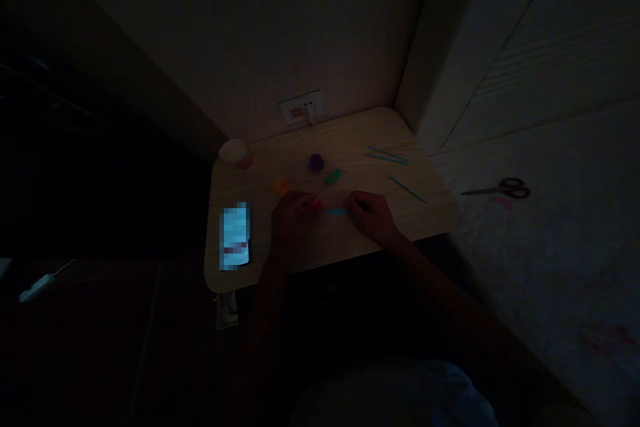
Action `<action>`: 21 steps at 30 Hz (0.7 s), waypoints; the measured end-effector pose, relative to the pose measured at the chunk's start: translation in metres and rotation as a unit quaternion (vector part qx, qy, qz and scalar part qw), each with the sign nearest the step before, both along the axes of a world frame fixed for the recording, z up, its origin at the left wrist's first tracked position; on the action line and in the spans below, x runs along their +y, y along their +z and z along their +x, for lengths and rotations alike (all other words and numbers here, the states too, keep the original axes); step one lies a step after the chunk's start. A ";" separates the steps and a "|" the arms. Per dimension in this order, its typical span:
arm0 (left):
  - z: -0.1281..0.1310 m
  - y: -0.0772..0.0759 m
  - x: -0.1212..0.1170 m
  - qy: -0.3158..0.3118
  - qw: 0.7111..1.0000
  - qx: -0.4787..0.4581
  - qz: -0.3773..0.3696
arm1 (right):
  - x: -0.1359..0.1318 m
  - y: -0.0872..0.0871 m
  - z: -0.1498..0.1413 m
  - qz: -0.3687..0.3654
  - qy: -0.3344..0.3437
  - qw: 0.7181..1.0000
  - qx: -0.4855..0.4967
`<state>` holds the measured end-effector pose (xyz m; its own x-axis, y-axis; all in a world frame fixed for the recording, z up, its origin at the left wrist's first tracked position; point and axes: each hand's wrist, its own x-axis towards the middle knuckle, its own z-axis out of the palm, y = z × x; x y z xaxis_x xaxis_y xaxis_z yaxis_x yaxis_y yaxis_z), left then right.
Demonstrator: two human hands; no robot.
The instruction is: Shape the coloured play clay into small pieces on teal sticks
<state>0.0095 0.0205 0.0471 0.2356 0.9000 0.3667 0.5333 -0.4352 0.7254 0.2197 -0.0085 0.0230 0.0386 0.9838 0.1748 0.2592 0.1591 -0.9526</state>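
Note:
The scene is very dark. Both of my hands rest on a small wooden table [380, 130]. My left hand [293, 217] is curled, with a small red lump [316, 205] at its fingertips. My right hand [373, 213] is also curled, its fingers by a light blue piece [338, 211] that lies between the two hands. Whether either hand grips its piece is too dim to tell. Beyond the hands lie an orange lump [281, 186], a purple lump [315, 161] and a green lump [333, 176].
A lit phone [235, 235] lies at the table's left front. A small lidded tub [235, 152] stands at the back left. Thin teal sticks [387, 155] lie at the back right. A wall socket [301, 108] sits behind. Scissors [500, 190] lie to the right on a pale surface.

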 end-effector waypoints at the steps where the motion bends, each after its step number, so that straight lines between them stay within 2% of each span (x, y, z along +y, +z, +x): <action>1: 0.000 0.000 0.000 0.002 1.000 -0.002 0.001 | 0.000 -0.001 0.000 0.003 0.001 1.000 0.000; 9: -0.004 -0.009 0.002 0.015 1.000 0.001 0.012 | 0.000 -0.003 0.001 0.011 0.001 1.000 -0.005; 15: -0.002 -0.007 0.002 0.017 1.000 -0.021 0.010 | 0.000 -0.001 0.001 0.019 0.001 1.000 -0.005; 18: 0.000 -0.008 0.001 0.051 0.995 -0.085 -0.017 | 0.000 -0.001 0.002 0.021 -0.024 0.999 -0.005; 21: 0.002 -0.010 0.002 0.089 0.974 -0.187 -0.092 | 0.001 -0.001 0.001 0.013 -0.076 0.997 -0.003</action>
<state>0.0115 0.0228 0.0368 -0.0483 0.9732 0.2250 0.2716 -0.2040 0.9406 0.2205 -0.0077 0.0217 0.1860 0.9620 0.2000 0.2881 0.1413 -0.9471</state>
